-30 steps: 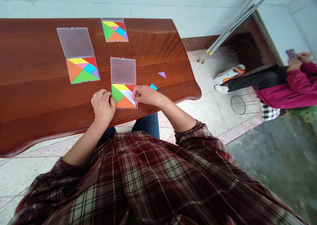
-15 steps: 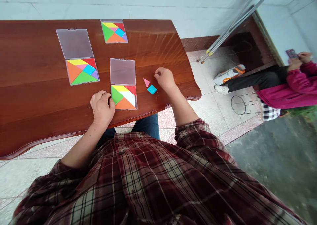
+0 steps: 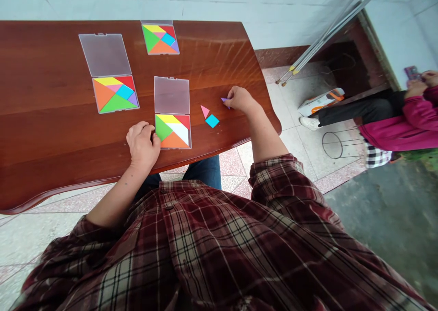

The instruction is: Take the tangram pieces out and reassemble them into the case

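Low at the centre of the table lies an open tangram case (image 3: pixel 171 95), its clear lid folded back. Green, yellow, red and orange pieces fill most of its tray, around a bare white area (image 3: pixel 180 131). My left hand (image 3: pixel 143 144), fingers curled, rests on the table with thumb and fingertips against the tray's left edge. Further right, my right hand (image 3: pixel 240 100) pinches a small purple triangle (image 3: pixel 225 100) just at the table surface. Between the case and that hand lie a loose pink triangle (image 3: pixel 205 111) and a blue square (image 3: pixel 212 121).
Another open tangram case (image 3: pixel 105 55) with a full tray sits at the left, and a third tangram case (image 3: pixel 158 39) near the wall. Crutches (image 3: pixel 318 41) lean beyond the table's right end. A seated person in a magenta top (image 3: pixel 410 128) holds a phone.
My right hand has shifted slightly right, and the purple triangle now shows in its fingers. My left hand stays beside the case. The view has tilted a little.
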The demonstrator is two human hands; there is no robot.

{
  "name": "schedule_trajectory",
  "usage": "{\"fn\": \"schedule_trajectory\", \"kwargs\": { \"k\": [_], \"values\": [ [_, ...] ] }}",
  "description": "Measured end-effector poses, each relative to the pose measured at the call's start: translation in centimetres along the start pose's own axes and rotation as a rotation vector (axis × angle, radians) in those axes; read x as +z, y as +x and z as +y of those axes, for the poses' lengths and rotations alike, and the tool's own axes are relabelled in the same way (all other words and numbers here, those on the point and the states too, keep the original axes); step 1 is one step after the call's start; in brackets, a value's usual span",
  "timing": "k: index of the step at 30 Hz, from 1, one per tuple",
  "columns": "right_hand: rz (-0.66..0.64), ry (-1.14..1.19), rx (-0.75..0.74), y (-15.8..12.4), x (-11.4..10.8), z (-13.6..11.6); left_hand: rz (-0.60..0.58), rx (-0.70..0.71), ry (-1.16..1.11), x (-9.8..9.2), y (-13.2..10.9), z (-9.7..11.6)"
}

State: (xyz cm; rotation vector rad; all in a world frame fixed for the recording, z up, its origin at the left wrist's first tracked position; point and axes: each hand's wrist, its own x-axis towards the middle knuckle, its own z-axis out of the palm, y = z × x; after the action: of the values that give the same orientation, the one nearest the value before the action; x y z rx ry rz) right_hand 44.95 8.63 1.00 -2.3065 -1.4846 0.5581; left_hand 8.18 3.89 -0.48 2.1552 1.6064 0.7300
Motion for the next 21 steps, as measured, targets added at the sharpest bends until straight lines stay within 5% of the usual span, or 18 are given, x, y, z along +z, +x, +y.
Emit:
{"fn": "schedule_trajectory", "kwargs": {
  "k": [5,10,16,21],
  "values": [
    [-0.006,0.018,0.01,-0.6,-0.5,-0.1,0.008,-0.01,0.001,0.0,0.1,0.1],
    [-0.036,0.304,-0.034,-4.5,-0.4,-3.6,-0.014,-0.021,-0.009,0.0,0.1,0.1],
    [-0.375,0.545,-0.072,-11.6,3.2,-8.6,-0.003,-0.006,-0.018,0.0,0.1,0.0],
    [-0.263,0.484,-0.166,-13.0,6.2,-8.6,-0.005,-0.007,-0.01,-0.1,0.1,0.2]
  ]
}}
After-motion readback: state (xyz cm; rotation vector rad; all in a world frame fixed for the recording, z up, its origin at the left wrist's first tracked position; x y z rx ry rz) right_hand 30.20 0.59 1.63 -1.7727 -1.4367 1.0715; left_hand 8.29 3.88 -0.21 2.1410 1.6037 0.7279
